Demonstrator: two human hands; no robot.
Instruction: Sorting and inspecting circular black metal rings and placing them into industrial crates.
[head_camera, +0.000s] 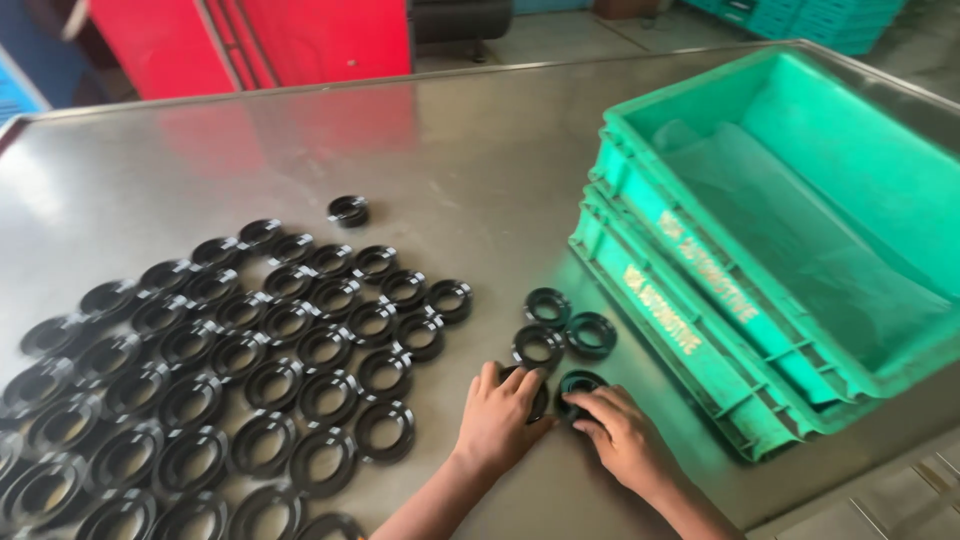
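Two bare hands rest low on the steel worktop, each on one black ring-shaped rubber seal. The left hand lies palm down over a seal, fingers together and curled across its top so that only the far edge shows beyond the fingertips; the right hand has its fingertips bent onto the near rim of a second seal, touching it rather than lifting it, and I cannot tell whether the thumb closes a pinch underneath. Just beyond both hands sit three loose seals in a tight cluster, near the fingertips but apart from them. Well off to the left of the left hand spreads a large field of identical seals laid flat in close diagonal rows, with one stray seal far beyond it. To the right of the right hand stand stacked green plastic crates, the top one holding a clear plastic liner. As I read it, the step in hand is handling the two seals singly from the small cluster; moving either one calls for a firmer hold, fingers hooked under the rim, since both lie flat on smooth metal.
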